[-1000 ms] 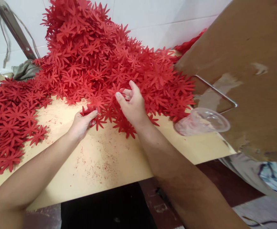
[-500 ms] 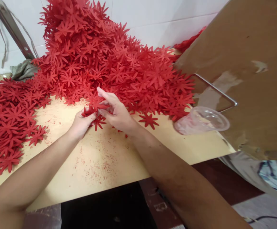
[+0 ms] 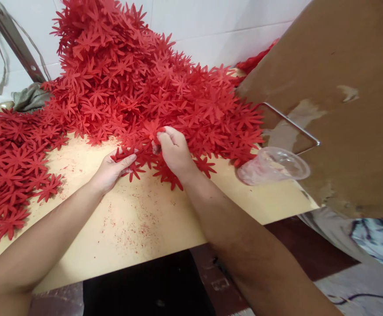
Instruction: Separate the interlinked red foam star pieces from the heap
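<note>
Red flower-shaped cutouts with several narrow petals lie in a tall pile (image 3: 112, 79) on the pale table (image 3: 185, 219). My left hand (image 3: 113, 169) is closed on a red flower cutout (image 3: 123, 154), its thumb pressed on top. To its right, my right hand (image 3: 175, 149) pinches another red flower cutout (image 3: 152, 130) between thumb and fingers at the pile's front edge. Some of its fingers are hidden behind the hand. Loose cutouts (image 3: 168, 173) lie below and beside the right hand.
A clear plastic cup (image 3: 273, 166) lies on its side at the right, by a large cardboard sheet (image 3: 343, 109) with a metal wire loop (image 3: 292, 120). More cutouts spread at the left (image 3: 7, 175). Red crumbs dot the table. A grey cloth (image 3: 30, 96) lies at the back left.
My right hand has moved away from my left, to the right, and now pinches a flower cutout. More cutouts show beneath it. My left hand stays nearly in place.
</note>
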`<state>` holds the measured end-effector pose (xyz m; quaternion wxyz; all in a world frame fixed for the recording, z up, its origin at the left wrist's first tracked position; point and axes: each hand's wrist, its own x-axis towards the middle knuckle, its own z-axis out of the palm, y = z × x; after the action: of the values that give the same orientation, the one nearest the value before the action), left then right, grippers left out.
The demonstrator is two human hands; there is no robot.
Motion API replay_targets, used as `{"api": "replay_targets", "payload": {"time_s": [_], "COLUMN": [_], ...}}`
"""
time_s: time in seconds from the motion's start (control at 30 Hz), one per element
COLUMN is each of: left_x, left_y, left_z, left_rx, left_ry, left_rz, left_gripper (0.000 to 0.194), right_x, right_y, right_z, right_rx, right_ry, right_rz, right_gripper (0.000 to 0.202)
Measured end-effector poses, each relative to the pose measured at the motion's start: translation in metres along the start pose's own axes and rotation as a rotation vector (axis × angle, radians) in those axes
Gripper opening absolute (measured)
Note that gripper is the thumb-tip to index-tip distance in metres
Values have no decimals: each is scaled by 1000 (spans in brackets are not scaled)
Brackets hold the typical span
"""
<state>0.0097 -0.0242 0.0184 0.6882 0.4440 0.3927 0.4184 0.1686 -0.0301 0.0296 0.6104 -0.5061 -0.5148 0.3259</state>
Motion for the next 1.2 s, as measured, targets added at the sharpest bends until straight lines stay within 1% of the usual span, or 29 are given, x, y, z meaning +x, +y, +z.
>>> {"api": "replay_targets", "payload": {"time_s": [0.13, 0.23, 0.3, 0.37, 0.43, 0.53, 0.6, 0.63, 0.67, 0.77, 0.83, 0.87, 0.9, 0.97, 1.0, 1.1, 1.13, 1.2], "left_x": [-1, -1, -2, -3, -3, -4, -3, -2, -1, 1, 3, 3, 4, 4, 4, 3, 3, 3], "left_y": [0, 0, 0, 1, 1, 1, 1, 1, 1, 4, 6, 6, 7, 6, 6, 5, 4, 4], "left_z": [0, 0, 0, 0, 1, 4, 5, 6, 6, 4, 2, 1, 0, 1, 1, 4, 5, 6], "left_rx": [-20, -35, -41, -48, -64, -103, -132, -145, -155, -166, -167, -168, -167, -156, -149, -114, -101, -74], "left_ry": [-15, 13, 37, 51, 54, 44, 48, 65, 91, 181, 193, 185, 175, 168, 176, 208, 212, 197], "left_rz": [12, 20, 19, 16, 21, 28, 31, 32, 37, 65, 73, 72, 70, 75, 88, 112, 109, 89], "left_gripper": [34, 33, 35, 39, 41, 32, 26, 23, 21, 16, 15, 17, 21, 22, 20, 7, 7, 14], "right_x": [0, 0, 0, -1, -4, -8, -8, -7, -4, 7, 14, 16, 16, 13, 10, -2, -6, -11], "right_y": [-4, -3, -2, -1, -1, -1, 0, 1, 3, 13, 21, 26, 29, 31, 31, 21, 17, 10], "right_z": [-1, -3, -3, -2, 0, 5, 5, 4, 2, -9, -16, -18, -18, -16, -14, -5, -3, 2], "right_rx": [-49, -78, -85, -78, -65, -35, -18, -13, -9, 22, 7, -30, -83, -187, -222, -286, -321, -387], "right_ry": [-2, 1, -21, -77, -171, -334, -379, -364, -322, -116, -1, 35, 62, 87, 79, 17, 5, -12], "right_rz": [24, -17, -47, -54, -47, -16, 3, 5, 3, 5, -9, -30, -61, -133, -166, -263, -297, -352], "right_gripper": [35, 39, 40, 40, 43, 52, 56, 57, 57, 50, 40, 38, 41, 54, 56, 51, 48, 42]}}
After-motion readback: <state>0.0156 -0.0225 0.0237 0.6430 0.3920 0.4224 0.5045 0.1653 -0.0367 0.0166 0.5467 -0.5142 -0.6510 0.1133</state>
